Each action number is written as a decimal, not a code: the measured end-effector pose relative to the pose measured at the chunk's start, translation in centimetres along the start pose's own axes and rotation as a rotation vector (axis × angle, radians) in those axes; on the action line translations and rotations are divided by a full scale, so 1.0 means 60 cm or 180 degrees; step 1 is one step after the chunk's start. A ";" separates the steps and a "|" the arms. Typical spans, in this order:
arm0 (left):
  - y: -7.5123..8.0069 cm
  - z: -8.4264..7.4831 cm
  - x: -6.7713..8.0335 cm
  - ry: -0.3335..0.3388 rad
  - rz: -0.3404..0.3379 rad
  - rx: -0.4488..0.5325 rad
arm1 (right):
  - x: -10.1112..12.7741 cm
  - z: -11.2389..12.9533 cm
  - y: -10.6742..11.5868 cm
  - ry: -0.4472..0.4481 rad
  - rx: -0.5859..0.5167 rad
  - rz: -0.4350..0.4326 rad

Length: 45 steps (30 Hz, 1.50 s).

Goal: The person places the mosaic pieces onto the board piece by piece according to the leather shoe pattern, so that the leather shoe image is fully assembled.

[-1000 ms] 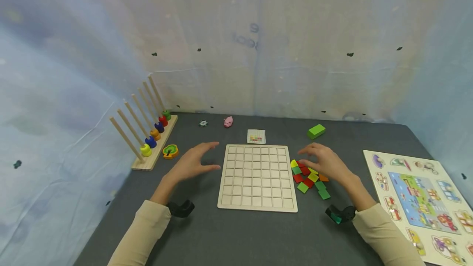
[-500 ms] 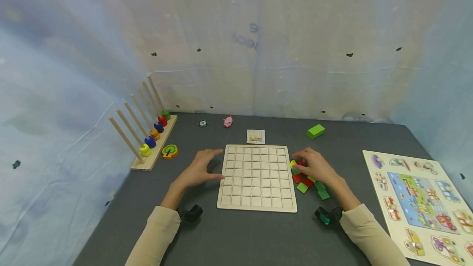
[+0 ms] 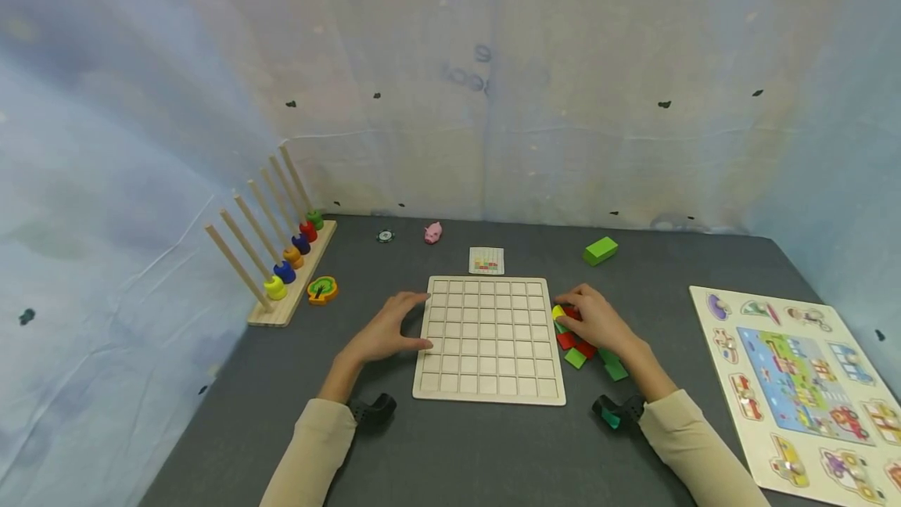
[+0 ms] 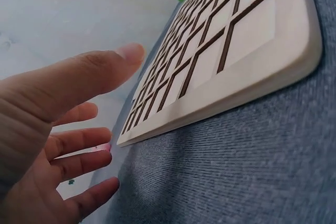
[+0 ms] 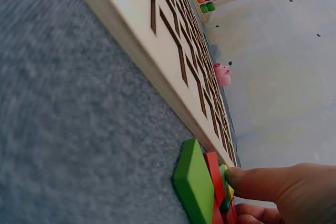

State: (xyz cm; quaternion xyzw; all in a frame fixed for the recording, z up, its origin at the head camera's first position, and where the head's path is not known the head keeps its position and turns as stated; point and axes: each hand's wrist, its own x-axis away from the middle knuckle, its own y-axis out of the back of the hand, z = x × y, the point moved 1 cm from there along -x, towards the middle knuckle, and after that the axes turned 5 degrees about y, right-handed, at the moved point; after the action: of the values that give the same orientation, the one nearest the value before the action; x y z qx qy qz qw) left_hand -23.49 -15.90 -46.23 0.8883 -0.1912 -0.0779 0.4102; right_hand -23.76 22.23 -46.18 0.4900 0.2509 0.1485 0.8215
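Note:
A pale wooden grid board [image 3: 489,400] lies on the dark table between the hands. At its left edge is my left hand [image 3: 385,329], thumb and fingers spread apart and holding nothing; in the left wrist view the thumb [image 4: 100,72] appears in front of the board. My right hand [image 3: 597,319] is over a pile of small flat tiles beside the board's right edge. Red tiles [image 3: 565,341], green tiles [image 3: 576,358] and a yellow tile [image 3: 558,311] show around its fingers. In the right wrist view the thumb [image 5: 262,182] meets the pile; the other fingers are mostly hidden.
A small pattern card [image 3: 486,260] lies behind the board. Further left are a pink pig [image 3: 432,232], a round chip [image 3: 385,235], a tree piece [image 3: 322,289] and a peg rack [image 3: 280,311]. At right are a green block [image 3: 601,250] and a picture puzzle [image 3: 802,382].
My left hand has moved right and slightly nearer, up to the board's left edge. My right hand has shifted left and down over the tiles. The board stays in place.

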 end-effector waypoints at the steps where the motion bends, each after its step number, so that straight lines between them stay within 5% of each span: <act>1: 0.000 0.001 0.000 0.0010 -0.0006 0.0021 | 0.000 0.000 -0.001 -0.0001 -0.0017 -0.0008; 18: 0.004 0.010 0.000 -0.0028 0.0172 0.0053 | -0.011 0.001 0.002 -0.0150 -0.0476 -0.0268; 29: 0.004 0.011 -0.001 0.0049 0.0302 -0.0094 | -0.052 0.066 -0.022 0.0014 -0.0995 -0.0342; 36: 0.002 0.012 -0.002 0.0046 0.0279 -0.0129 | -0.086 0.113 -0.064 0.0209 -0.1378 -0.0143; 45: 0.000 0.012 -0.003 0.0077 0.0257 -0.0121 | -0.122 0.162 -0.097 0.0511 -0.1434 0.0087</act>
State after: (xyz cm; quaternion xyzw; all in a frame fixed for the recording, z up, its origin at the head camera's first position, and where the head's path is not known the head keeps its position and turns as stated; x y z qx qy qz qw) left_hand -23.86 -16.32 -46.72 0.8728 -0.2204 -0.0542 0.4321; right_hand -24.44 8.77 -45.53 0.2842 0.2693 0.2502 0.8855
